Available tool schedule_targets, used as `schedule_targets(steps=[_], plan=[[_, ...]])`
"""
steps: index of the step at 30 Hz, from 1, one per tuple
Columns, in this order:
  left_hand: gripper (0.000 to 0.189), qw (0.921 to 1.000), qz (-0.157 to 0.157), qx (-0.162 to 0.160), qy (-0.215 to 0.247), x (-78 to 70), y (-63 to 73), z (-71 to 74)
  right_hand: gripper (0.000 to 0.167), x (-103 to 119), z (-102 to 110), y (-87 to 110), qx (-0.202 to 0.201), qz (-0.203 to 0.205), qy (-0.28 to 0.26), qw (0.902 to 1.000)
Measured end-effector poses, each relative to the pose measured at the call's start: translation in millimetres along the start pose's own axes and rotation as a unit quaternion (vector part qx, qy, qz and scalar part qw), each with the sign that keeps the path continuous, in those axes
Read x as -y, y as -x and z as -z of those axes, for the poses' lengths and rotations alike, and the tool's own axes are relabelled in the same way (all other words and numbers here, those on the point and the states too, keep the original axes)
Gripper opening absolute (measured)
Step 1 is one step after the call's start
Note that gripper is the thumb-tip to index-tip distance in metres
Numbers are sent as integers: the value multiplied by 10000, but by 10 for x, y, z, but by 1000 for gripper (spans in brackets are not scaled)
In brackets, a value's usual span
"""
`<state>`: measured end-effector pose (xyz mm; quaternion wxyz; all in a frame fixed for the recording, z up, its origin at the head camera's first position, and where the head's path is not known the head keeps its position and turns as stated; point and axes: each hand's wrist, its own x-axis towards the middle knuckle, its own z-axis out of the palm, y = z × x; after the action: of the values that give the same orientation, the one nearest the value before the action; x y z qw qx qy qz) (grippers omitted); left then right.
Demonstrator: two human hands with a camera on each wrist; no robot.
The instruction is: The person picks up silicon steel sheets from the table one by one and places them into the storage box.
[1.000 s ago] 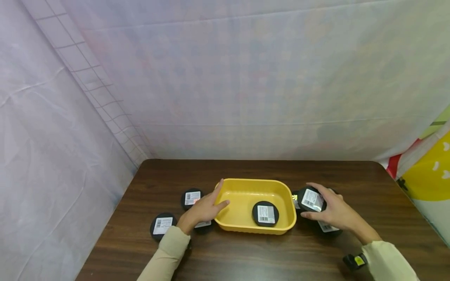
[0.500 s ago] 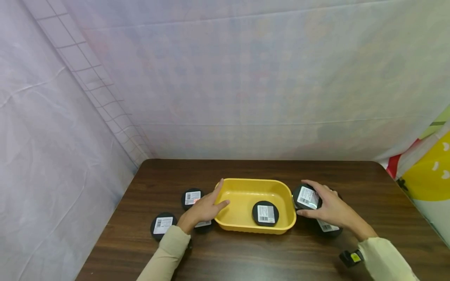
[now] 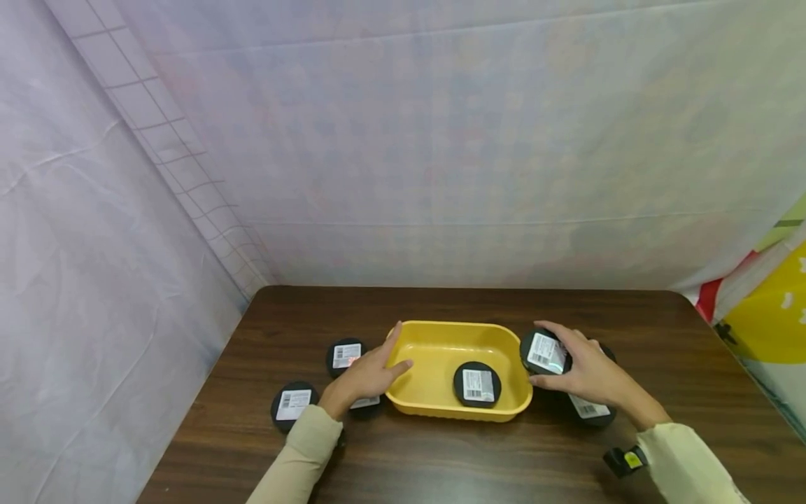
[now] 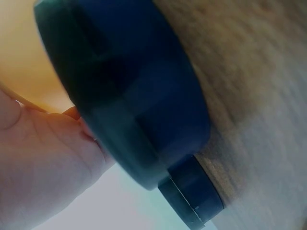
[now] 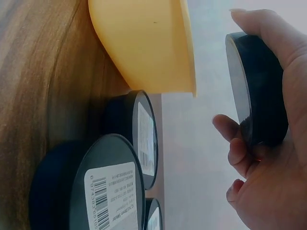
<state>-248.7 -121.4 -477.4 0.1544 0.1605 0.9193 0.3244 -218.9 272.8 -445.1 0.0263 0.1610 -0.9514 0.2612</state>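
My right hand (image 3: 588, 374) grips a round black case with a white barcode label (image 3: 545, 351) between thumb and fingers. It overlaps the right rim of the yellow tray (image 3: 453, 411) in the head view. In the right wrist view the held black case (image 5: 261, 91) is level with the tray's rim, above the other cases. A second labelled case (image 3: 477, 385) lies flat inside the tray. My left hand (image 3: 365, 378) rests at the tray's left rim, index finger and thumb straight. A black case (image 4: 129, 91) close to the left wrist camera hides its other fingers.
Left of the tray lie more black cases, such as one near the left forearm (image 3: 293, 406) and one farther back (image 3: 345, 355). Several others, including a labelled case (image 5: 112, 191), stand right of the tray, partly under my right hand. A cloth backdrop (image 3: 441, 161) hangs behind the wooden table (image 3: 441, 462).
My right hand has moved left with the black case, from over the other cases to the tray's right rim. My left hand has stayed in place.
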Motion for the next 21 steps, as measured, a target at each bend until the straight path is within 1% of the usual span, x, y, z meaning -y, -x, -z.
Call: schedule_targets(steps=[4, 12, 21], plan=[[80, 10000, -2, -27, -20, 1, 1, -4, 96, 25, 5, -13, 40, -46, 93, 9999], [79, 10000, -80, -27, -29, -4, 1, -6, 97, 52, -23, -42, 118, -39, 94, 9999], [78, 9999, -111, -77, -52, -5, 7, -8, 97, 93, -49, -87, 182, -41, -55, 9998]])
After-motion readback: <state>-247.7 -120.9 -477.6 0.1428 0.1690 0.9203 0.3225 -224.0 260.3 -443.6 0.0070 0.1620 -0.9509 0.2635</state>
